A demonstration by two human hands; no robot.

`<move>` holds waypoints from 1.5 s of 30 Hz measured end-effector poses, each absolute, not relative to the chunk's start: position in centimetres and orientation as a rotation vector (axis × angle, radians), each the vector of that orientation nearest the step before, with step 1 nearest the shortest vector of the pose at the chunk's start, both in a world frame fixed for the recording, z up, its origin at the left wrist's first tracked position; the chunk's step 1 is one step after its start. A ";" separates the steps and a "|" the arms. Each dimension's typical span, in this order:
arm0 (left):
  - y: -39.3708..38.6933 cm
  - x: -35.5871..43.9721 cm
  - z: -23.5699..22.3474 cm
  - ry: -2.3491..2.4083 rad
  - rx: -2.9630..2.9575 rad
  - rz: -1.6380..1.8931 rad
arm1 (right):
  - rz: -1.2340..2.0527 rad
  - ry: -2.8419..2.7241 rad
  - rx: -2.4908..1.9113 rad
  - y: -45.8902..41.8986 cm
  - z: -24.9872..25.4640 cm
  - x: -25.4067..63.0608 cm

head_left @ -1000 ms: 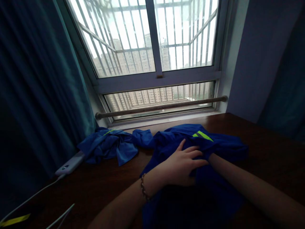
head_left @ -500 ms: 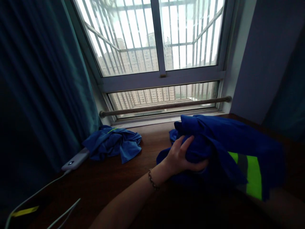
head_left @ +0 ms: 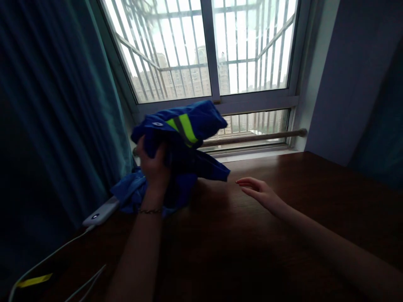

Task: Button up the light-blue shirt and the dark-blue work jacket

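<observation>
My left hand (head_left: 153, 166) is closed round a bunched blue garment with a yellow-green reflective stripe (head_left: 184, 134), held up above the dark wooden table (head_left: 283, 218) at the left, just over a second crumpled blue garment (head_left: 129, 193) lying by the curtain. My right hand (head_left: 258, 191) hovers low over the table to the right of the held garment, fingers stretched out toward it and holding nothing.
A white power bank (head_left: 100, 212) with a white cable (head_left: 47, 256) lies at the table's left edge. Teal curtain (head_left: 56, 109) hangs at the left. A barred window (head_left: 208, 54) and a wooden rod (head_left: 255, 136) run along the back.
My left hand has carried the striped blue garment up and left, over the other blue garment. My right hand has come out from under the cloth and is bare.
</observation>
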State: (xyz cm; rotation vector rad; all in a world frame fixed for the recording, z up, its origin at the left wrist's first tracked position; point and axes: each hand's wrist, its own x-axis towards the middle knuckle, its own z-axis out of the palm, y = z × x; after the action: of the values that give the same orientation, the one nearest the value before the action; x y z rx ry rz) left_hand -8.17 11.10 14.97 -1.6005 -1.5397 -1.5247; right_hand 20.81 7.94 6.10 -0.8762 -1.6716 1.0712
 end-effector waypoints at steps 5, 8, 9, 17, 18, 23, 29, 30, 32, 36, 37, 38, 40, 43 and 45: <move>13.0 -15.6 13.2 -1.724 -1.271 -1.226 | 1.060 -1.645 -1.026 8.9 4.8 20.9; 13.9 -18.0 8.8 -2.016 -1.234 -1.019 | 1.089 -1.622 -1.041 9.8 3.7 21.1; 14.1 -18.3 7.3 -2.116 -1.245 -0.952 | 1.106 -1.609 -1.043 10.0 3.4 21.1; 16.3 -17.9 5.5 -2.364 -1.265 -0.766 | 1.219 -1.602 -1.109 11.1 1.0 21.1; 16.6 -18.0 6.2 -2.393 -1.290 -0.753 | 1.214 -1.622 -1.112 11.2 0.7 21.1; 16.6 -16.3 10.0 -2.328 -1.407 -0.728 | 1.069 -1.755 -1.140 11.5 -0.7 20.8; 15.2 -6.7 11.1 -1.897 -2.077 -0.904 | 0.752 -1.908 -1.079 9.7 -0.9 19.8; 15.0 -4.4 10.1 -1.781 -2.309 -1.008 | 0.751 -1.905 -1.042 9.5 -0.8 19.8; 14.3 0.4 6.9 -1.529 -2.795 -1.304 | 0.799 -1.829 -0.966 9.3 -0.6 19.9; 12.4 7.4 -0.3 -1.309 -3.277 -1.987 | 1.038 -1.476 -0.811 10.2 -1.5 20.2; 11.9 8.2 -1.5 -1.345 -3.345 -2.048 | 1.130 -1.409 -0.790 10.4 -2.0 20.1; 11.6 8.6 -2.4 -1.400 -3.396 -2.076 | 1.236 -1.358 -0.779 10.6 -2.5 19.9; 11.2 8.7 -3.1 -1.501 -3.465 -2.075 | 1.439 -1.286 -0.769 10.9 -3.5 19.5; 11.5 8.2 -2.9 -1.608 -3.522 -2.058 | 1.618 -1.238 -0.734 10.9 -4.1 18.9; 11.7 8.1 -2.7 -1.659 -3.576 -2.054 | 1.649 -1.236 -0.726 10.8 -4.1 18.9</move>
State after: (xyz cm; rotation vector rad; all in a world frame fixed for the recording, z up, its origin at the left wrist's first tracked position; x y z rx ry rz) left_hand 8.07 11.69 -2.68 -3.5755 -1.6595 -2.0540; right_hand 18.87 10.83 -4.09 -0.7256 -1.2364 1.6488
